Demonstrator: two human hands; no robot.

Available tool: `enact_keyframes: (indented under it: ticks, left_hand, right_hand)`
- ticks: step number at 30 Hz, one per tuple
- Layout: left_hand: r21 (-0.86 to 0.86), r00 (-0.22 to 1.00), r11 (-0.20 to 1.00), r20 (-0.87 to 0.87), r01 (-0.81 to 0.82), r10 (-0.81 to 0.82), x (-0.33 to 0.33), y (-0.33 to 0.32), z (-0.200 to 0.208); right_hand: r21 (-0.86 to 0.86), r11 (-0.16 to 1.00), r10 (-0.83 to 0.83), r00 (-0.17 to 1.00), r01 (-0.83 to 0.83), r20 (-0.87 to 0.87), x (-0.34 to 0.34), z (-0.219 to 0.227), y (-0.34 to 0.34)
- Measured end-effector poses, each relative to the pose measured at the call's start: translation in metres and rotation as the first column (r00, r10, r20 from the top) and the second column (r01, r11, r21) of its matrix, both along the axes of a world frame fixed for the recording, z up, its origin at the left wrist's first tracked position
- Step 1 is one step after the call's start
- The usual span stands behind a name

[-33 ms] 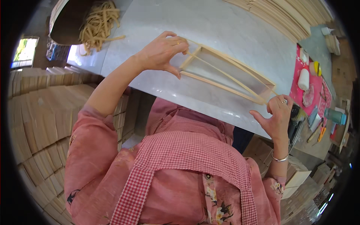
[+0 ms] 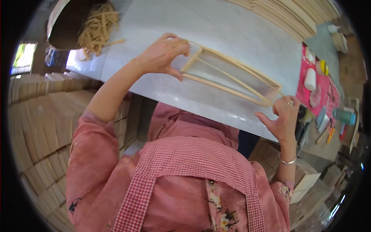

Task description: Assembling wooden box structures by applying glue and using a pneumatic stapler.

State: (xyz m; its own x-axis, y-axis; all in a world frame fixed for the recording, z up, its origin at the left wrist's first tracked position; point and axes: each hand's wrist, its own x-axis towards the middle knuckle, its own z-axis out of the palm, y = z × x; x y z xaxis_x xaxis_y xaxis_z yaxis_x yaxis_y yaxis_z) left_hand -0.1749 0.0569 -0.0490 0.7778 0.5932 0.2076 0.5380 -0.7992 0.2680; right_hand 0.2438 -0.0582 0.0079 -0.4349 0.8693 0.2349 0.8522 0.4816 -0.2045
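Note:
A long rectangular frame of pale wood [image 2: 220, 89] rests on the grey table at a slant. A tan rubber band [image 2: 226, 73] is stretched between my two hands, one strand running across the frame's opening and another near its far side. My left hand [image 2: 167, 54] is at the frame's left end, fingers curled around the band and thumb held apart near the corner. Beyond the right end, my right hand [image 2: 284, 116] has its fingers hooked in the other end of the band, its thumb sticking out.
Tan bands [image 2: 98, 29] spill from a round container [image 2: 63, 25] at the far left. Wooden strips [image 2: 278, 15] lie along the far edge. A white bottle [image 2: 310, 79] stands on a pink mat [image 2: 322, 91] at right. Wood pieces [image 2: 42, 123] are stacked at left.
The whole view has shifted slightly. Both hands keep the band stretched over the frame in nearly the same position.

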Motion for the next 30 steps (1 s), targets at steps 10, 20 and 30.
enact_keyframes:
  ticks: [10, 20, 30]
  left_hand:
    - [-0.096, 0.999, 0.995, -0.046, -0.009, 0.004, 0.018, 0.013, 0.004]
    - [-0.212, 1.000, 0.977, 0.005, -0.009, 0.010, 0.026, 0.011, -0.001]
    - [-0.326, 0.991, 0.942, 0.068, -0.084, 0.112, 0.016, 0.002, -0.018]
  right_hand:
    - [-0.104, 0.978, -0.188, 0.981, 0.182, -0.055, 0.074, -0.022, 0.020]
    - [-0.382, 0.909, -0.240, 0.959, 0.168, -0.149, 0.079, -0.053, 0.016]
    - [-0.309, 0.945, -0.169, 0.972, 0.112, -0.165, 0.057, -0.062, 0.008]
